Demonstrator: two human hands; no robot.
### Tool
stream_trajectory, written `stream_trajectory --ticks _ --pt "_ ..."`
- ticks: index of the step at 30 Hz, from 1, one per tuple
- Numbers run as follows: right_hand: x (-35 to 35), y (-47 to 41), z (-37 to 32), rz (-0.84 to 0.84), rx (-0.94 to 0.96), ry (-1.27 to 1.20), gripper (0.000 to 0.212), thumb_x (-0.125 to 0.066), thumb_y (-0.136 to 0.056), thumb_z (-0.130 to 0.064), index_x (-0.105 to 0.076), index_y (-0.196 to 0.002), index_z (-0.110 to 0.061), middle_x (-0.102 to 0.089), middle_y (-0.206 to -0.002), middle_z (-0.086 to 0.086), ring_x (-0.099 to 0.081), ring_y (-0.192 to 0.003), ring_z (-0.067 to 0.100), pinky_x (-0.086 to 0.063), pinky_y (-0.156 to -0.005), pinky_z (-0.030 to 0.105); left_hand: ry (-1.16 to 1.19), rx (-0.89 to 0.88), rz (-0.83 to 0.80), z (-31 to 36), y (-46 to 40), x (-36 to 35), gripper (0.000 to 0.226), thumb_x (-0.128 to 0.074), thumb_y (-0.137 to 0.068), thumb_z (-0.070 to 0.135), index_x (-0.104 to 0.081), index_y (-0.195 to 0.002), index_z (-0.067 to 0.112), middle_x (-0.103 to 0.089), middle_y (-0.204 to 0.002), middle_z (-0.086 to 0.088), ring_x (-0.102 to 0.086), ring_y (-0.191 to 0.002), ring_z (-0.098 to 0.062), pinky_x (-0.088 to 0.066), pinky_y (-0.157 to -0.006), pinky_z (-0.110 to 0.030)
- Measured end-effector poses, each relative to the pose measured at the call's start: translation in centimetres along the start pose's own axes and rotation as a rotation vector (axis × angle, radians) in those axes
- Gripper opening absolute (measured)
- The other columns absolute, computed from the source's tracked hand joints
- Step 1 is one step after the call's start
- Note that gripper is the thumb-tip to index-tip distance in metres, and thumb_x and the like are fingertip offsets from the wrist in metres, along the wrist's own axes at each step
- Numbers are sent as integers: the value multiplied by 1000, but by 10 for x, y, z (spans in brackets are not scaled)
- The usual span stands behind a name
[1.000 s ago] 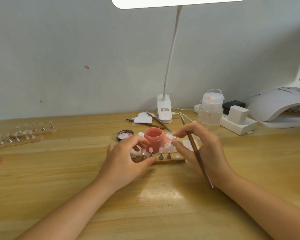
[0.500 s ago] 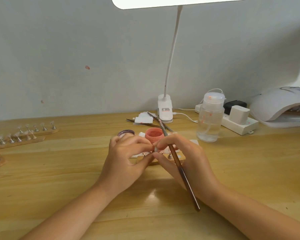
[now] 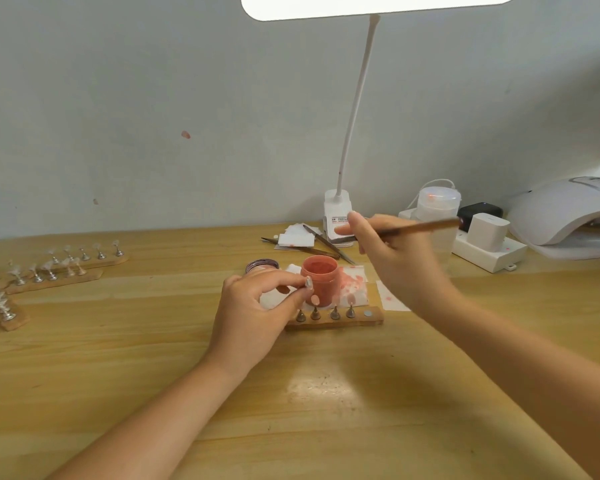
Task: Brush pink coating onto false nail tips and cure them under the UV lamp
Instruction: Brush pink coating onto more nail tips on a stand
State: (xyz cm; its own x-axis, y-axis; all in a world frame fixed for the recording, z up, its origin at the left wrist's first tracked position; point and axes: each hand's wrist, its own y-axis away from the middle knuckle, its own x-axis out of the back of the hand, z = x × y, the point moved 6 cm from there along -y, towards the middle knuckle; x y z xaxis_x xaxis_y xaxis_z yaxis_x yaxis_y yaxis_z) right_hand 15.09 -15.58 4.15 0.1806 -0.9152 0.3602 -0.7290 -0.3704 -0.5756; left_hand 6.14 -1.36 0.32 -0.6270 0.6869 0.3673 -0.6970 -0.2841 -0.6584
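Brush [image 3: 420, 227] now raised, near-level, handle pointing right

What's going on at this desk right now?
A person is painting false nail tips. The left hand pinches one nail tip on its stand beside the open pink jar, just above the wooden holder strip, where four stands remain and one spot is bare. The right hand holds the brush raised, away from the jar. The UV lamp sits at the far right.
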Motion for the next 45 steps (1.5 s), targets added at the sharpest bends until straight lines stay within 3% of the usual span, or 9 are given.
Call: stream_trajectory --ticks 4,8,15,20,25,32,35,41,45 --pt "-6 -28 7 -113 -86 58 17 -62 -88 -28 -56 -76 -16 -59 -51 -9 -52 -44 -6 -35 -43 5 18 14 10 0 0 1 26 -77 -69 11 -70 -75 36 -63 -67 26 -61 -84 -2 -41 -88 -54" --pt "-14 -38 14 -205 -116 283 33 -67 -81 -40 -56 -58 -19 -62 -49 -9 -62 -60 5 -45 -57 17 29 35 6 -1 0 0 27 -76 -69 11 -65 -75 35 -62 -76 23 -61 -88 -5 -40 -90 -54" --pt "-33 -32 20 -281 -86 470 36 -69 -76 -48 -52 -60 -20 -56 -59 -5 -53 -59 9 -45 -59 29 30 44 2 -2 0 2 28 -75 -70 14 -63 -72 39 -63 -79 21 -61 -86 -3 -41 -89 -55" --pt "-15 -36 18 -175 -133 287 33 -69 -79 -39 -56 -58 -19 -59 -50 -7 -57 -55 5 -47 -59 23 40 46 2 -2 0 1 30 -75 -70 14 -62 -70 41 -64 -78 19 -59 -82 -3 -40 -88 -55" --pt "1 -38 25 -100 -206 194 31 -69 -80 -36 -56 -59 -17 -58 -42 -10 -52 -44 -7 -37 -53 17 31 66 -1 -4 0 0 27 -75 -70 14 -64 -71 38 -65 -79 18 -61 -86 -5 -40 -89 -54" --pt "12 -37 31 -31 -206 156 28 -68 -82 -25 -56 -59 -16 -58 -41 -8 -53 -45 -2 -45 -53 15 31 76 13 -4 0 1 32 -76 -70 12 -63 -70 42 -64 -76 21 -59 -86 1 -40 -91 -53" --pt "20 -34 28 33 -183 126 26 -66 -83 -22 -54 -60 -15 -58 -40 -8 -52 -42 -4 -40 -45 6 42 78 13 -4 0 0 31 -76 -70 11 -64 -71 39 -63 -75 21 -57 -85 8 -40 -91 -52" --pt "23 -2 7 145 5 -108 16 -60 -87 -23 -55 -74 -15 -65 -54 -3 -51 -39 3 -44 -44 14 58 65 1 -4 -1 -1 27 -76 -69 8 -68 -80 31 -63 -76 21 -57 -82 11 -43 -90 -46" --pt "8 33 -8 63 254 -83 10 -59 -86 -25 -64 -92 -20 -66 -77 -12 -62 -67 -2 -48 -59 11 54 51 -11 -6 -1 -3 27 -75 -69 6 -69 -84 27 -63 -76 17 -59 -81 5 -45 -88 -40"
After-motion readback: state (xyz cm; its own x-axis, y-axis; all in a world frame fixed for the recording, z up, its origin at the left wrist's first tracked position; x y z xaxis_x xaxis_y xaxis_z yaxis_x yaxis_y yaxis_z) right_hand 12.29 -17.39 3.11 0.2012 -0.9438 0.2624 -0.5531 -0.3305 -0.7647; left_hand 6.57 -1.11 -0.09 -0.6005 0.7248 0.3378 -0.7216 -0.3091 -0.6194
